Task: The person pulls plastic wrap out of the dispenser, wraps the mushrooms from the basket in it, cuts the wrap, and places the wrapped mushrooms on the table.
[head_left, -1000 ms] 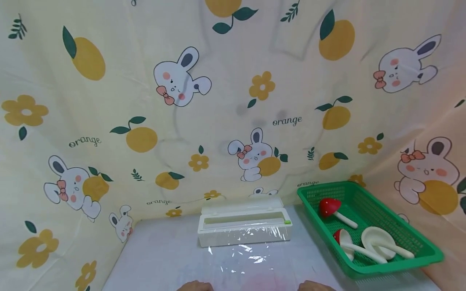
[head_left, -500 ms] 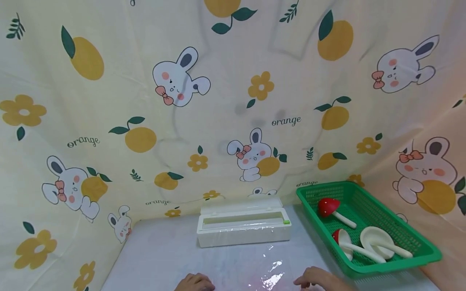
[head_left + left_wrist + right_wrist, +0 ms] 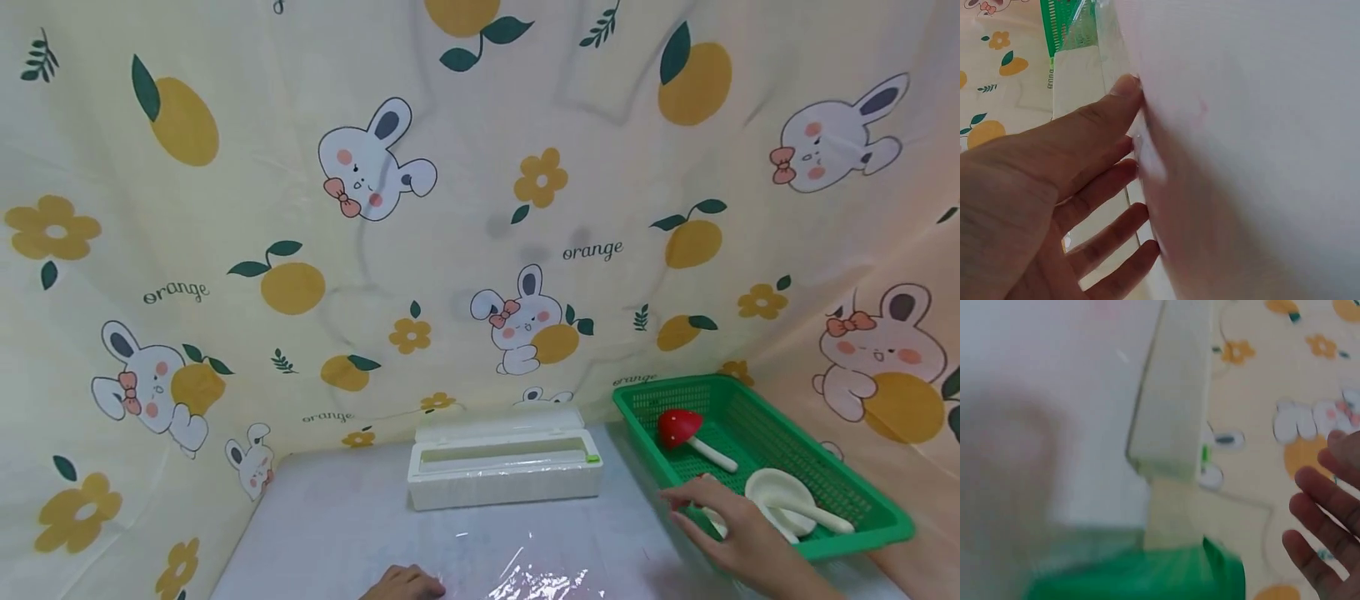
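Note:
My right hand [image 3: 738, 533] hovers over the near left rim of a green plastic basket [image 3: 881, 518], fingers spread, holding nothing. Inside the basket lie mushroom-shaped things with white stems: a red-capped mushroom with white dots [image 3: 680, 427], a mushroom showing its white underside [image 3: 780, 492], and another mostly hidden behind my hand. Low in the head view, my left hand [image 3: 403, 583] rests on the table; its fingertips [image 3: 1125, 85] touch the surface at the clear film [image 3: 1079, 28]. The film [image 3: 551, 579] shows as shiny glints running toward a white cling film dispenser [image 3: 504, 485].
The dispenser's lid [image 3: 498, 423] stands raised at the back, with a small green piece [image 3: 592, 458] at its right end. A patterned cloth [image 3: 450, 250] hangs behind and beside the white table [image 3: 315, 525].
My right hand has left the film's near edge and moved right and forward to the basket. My left hand stays low in view. The film's glints have shifted.

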Demonstrator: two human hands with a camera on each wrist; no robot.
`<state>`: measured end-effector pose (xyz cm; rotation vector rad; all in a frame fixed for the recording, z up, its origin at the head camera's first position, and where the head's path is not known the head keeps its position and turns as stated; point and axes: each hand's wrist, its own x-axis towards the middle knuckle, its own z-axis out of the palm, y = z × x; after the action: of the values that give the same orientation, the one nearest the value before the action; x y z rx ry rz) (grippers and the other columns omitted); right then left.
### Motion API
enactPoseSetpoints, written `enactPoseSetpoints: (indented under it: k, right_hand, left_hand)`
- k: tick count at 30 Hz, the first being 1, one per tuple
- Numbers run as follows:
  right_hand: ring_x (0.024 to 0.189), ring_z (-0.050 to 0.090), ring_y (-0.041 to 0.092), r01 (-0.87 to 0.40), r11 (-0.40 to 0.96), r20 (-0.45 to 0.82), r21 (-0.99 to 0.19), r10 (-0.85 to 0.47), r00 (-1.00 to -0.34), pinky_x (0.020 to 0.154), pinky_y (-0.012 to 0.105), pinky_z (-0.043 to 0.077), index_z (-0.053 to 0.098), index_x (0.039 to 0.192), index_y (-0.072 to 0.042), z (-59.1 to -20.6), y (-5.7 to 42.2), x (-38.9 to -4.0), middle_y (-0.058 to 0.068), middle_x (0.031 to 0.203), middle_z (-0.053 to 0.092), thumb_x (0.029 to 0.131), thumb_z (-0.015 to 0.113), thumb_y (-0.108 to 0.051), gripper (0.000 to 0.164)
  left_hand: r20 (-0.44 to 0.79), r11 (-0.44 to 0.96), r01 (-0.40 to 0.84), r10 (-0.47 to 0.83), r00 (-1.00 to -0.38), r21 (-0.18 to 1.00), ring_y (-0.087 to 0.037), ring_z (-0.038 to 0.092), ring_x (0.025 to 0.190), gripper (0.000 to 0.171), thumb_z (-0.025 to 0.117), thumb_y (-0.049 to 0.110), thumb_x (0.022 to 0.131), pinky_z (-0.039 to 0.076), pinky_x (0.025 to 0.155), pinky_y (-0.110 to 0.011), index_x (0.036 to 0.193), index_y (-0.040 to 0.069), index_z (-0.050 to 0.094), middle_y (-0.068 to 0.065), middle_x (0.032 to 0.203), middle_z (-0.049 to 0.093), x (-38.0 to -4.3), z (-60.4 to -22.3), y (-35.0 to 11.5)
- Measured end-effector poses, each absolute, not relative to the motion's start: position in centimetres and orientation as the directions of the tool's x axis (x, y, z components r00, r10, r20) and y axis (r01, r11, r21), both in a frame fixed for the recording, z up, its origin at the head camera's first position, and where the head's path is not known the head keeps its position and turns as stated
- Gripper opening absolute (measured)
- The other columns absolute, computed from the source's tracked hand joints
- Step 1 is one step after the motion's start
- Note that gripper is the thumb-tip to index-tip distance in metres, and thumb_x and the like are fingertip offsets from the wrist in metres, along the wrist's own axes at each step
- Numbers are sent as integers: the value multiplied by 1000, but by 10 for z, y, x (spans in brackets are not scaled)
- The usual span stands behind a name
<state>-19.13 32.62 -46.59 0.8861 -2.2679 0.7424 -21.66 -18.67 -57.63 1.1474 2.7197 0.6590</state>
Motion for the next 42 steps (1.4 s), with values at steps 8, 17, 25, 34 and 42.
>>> enactPoseSetpoints:
  k: [8,17,25,34,42]
  right_hand:
    - [83,58,-1,-508,798,637,-324,-213,-741,70,11,46,69,115,-21,-465,370,-205,-11,96,68,79,85,-9,41]
    - [87,63,11,-272,870,361,-411,-119,-925,69,34,54,68,118,-10,-479,417,-220,5,104,69,85,81,-29,40]
    - [85,64,22,-158,866,113,-474,-119,-987,71,34,55,66,117,2,-481,430,-231,11,101,68,90,75,-31,44]
    - [74,61,4,-279,830,92,-483,-269,-959,63,25,52,70,106,2,-485,437,-235,2,89,67,90,75,-25,33]
    - [72,57,0,-290,820,61,-494,-299,-952,61,25,50,70,102,0,-488,439,-240,-2,83,66,91,74,-25,28]
  left_hand:
    - [153,562,729,741,-654,390,3,55,94,24,63,38,97,45,80,-29,112,20,68,20,101,61,-220,-581,-188]
    - [202,526,779,769,-607,340,1,57,96,25,64,36,97,45,80,-29,114,18,68,16,102,63,-223,-581,-188]
    - [138,575,714,733,-667,398,1,55,94,22,66,35,96,45,81,-28,112,20,69,19,100,61,-219,-575,-184]
    - [91,614,652,694,-715,444,1,53,92,21,67,37,94,45,80,-29,109,23,69,22,97,59,-216,-575,-182]
    - [132,591,708,724,-677,388,6,54,92,21,62,42,97,45,79,-29,109,25,67,25,97,57,-220,-581,-183]
